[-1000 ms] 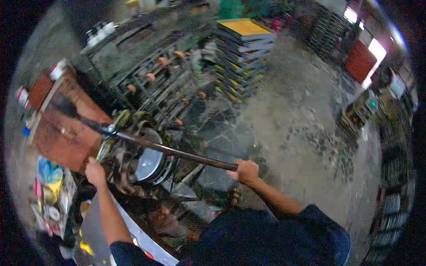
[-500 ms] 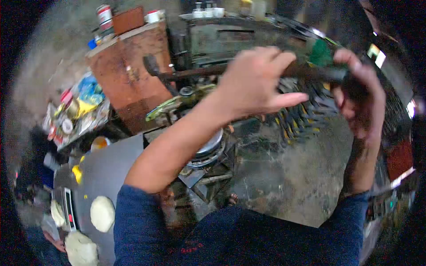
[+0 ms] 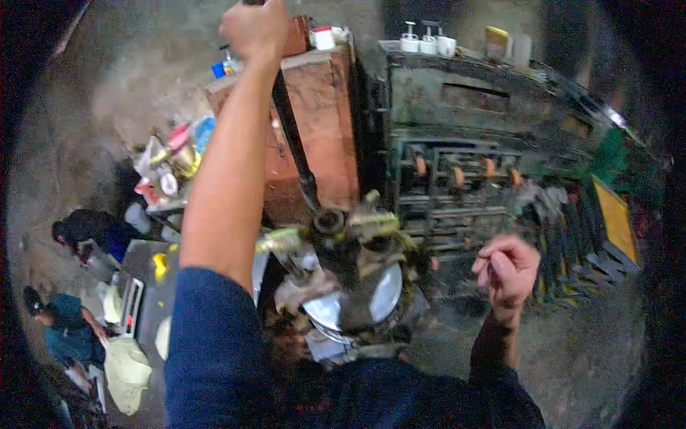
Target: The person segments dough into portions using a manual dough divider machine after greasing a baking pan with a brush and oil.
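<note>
My left hand (image 3: 259, 32), at the top left, is wrapped round the end of a long dark metal bar (image 3: 289, 129). The bar slants down to a ring-shaped metal head (image 3: 329, 221) above a dark mechanism. Below that head, a round shiny metal pan or plate (image 3: 386, 293) shows in part behind dark parts and cloth-like pieces. My right hand (image 3: 509, 270) is raised at the right, away from the bar, its fingers curled in with nothing visible in them.
An orange-brown cabinet (image 3: 314, 143) stands behind the bar. Pale dough (image 3: 127, 373) and a scale (image 3: 131, 307) lie on a grey table at the left, where two people are. A dark metal frame (image 3: 457, 179) and a yellow panel (image 3: 614, 218) are at the right.
The bar has swung from level to steeply slanted. My left hand has moved up and left with its end. My right hand has come off the bar and dropped; the view has shifted.
</note>
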Tool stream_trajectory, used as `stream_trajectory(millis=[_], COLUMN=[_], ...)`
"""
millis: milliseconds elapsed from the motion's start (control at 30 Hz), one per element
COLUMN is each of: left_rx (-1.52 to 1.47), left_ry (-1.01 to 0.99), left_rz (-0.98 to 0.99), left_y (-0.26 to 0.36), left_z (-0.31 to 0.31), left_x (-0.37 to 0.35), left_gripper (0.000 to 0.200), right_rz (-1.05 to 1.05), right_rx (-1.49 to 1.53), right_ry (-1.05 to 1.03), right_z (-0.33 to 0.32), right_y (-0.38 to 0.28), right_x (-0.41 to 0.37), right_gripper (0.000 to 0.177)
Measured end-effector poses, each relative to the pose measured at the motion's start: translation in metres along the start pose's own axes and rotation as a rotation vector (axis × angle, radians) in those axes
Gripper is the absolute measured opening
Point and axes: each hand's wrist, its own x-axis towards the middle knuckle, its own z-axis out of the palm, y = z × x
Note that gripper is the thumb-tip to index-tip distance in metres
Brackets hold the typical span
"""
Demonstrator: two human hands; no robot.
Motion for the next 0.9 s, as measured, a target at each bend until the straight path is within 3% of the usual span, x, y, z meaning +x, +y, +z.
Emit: stream_trajectory(millis=[67,100,133,167,200,233,267,300,333,367,400,433,467,500,567,600,667,700,733,800,833,900], left_rx=[0.012,0.001,0.203,0.104,0.073,0.191,0.054,0.118,0.147,0.18,0.213,0.193,0.452,0.462,0.447,0.438,0.369,0.237,0.108,0.024,-0.001,-0.05], left_ry=[-0.058,-0.076,-0.03,0.074,0.046,0.062,0.029,-0.021,-0.076,-0.132,-0.346,-0.294,-0.377,-0.628,-0.656,-0.719,-0.666,-0.54,-0.415,-0.536,-0.59,-0.523], left_rz=[0.041,0.032,0.005,0.033,0.097,0.154,0.081,-0.019,0.025,0.064,0.01,0.072,0.061,0.057,0.146,0.078,0.056,0.142,0.227,0.002,-0.151,-0.277], left_y=[-0.002,-0.008,-0.013,-0.014,-0.019,-0.017,-0.015,-0.004,-0.017,-0.035,-0.028,-0.042,-0.061,-0.058,-0.091,-0.086,-0.097,-0.101,-0.101,-0.084,-0.068,-0.064], left_z=[0.002,-0.005,-0.001,0.002,0.001,0.002,-0.002,-0.015,-0.016,-0.013,-0.035,-0.035,-0.03,-0.056,-0.081,-0.111,-0.152,-0.176,-0.198,-0.243,-0.265,-0.29], left_x=[0.001,0.003,0.007,0.002,0.004,0.004,0.0,-0.006,-0.012,-0.014,-0.018,-0.029,-0.057,-0.067,-0.107,-0.12,-0.148,-0.161,-0.17,-0.181,-0.184,-0.205], left_gripper=[0.028,0.027,0.028,0.031,0.03,0.031,0.039,0.051,0.053,0.056,0.059,0.053,0.066,0.082,0.076,0.08,0.076,0.07,0.064,0.053,0.038,0.032], right_rz=[0.246,0.252,0.239,0.151,0.033,-0.167,-0.387,-0.309,-0.23,-0.131,-0.184,-0.146,-0.1,-0.023,-0.019,-0.097,0.31,0.334,0.845,1.362,1.489,1.613], right_rx=[0.032,-0.071,-0.182,-0.238,-0.366,-0.52,-0.663,-0.495,-0.339,-0.391,-0.49,-0.456,-0.413,-0.458,-0.708,-0.824,-0.559,-0.384,-0.188,0.027,0.177,0.461], right_ry=[0.079,0.068,0.035,-0.041,-0.106,-0.117,-0.112,-0.16,-0.204,-0.04,-0.055,-0.029,0.009,-0.007,0.026,0.04,0.179,0.285,0.357,0.407,0.35,0.324], right_z=[0.004,0.018,0.036,0.052,0.068,0.085,0.106,0.115,0.12,0.128,0.12,0.119,0.111,0.105,0.086,0.067,0.044,0.008,-0.005,0.007,0.014,0.023], right_y=[0.053,0.067,0.074,0.076,0.08,0.09,0.104,0.132,0.159,0.164,0.18,0.183,0.195,0.195,0.206,0.228,0.248,0.327,0.322,0.309,0.305,0.303], right_x=[0.014,0.023,0.034,0.043,0.052,0.064,0.068,0.071,0.07,0.072,0.075,0.068,0.056,0.037,-0.011,-0.049,-0.128,-0.186,-0.219,-0.253,-0.263,-0.264], right_gripper=[0.011,0.013,0.017,0.022,0.026,0.025,0.024,0.023,0.023,0.025,0.03,0.033,0.036,0.043,0.046,0.048,0.047,0.056,0.061,0.067,0.069,0.069])
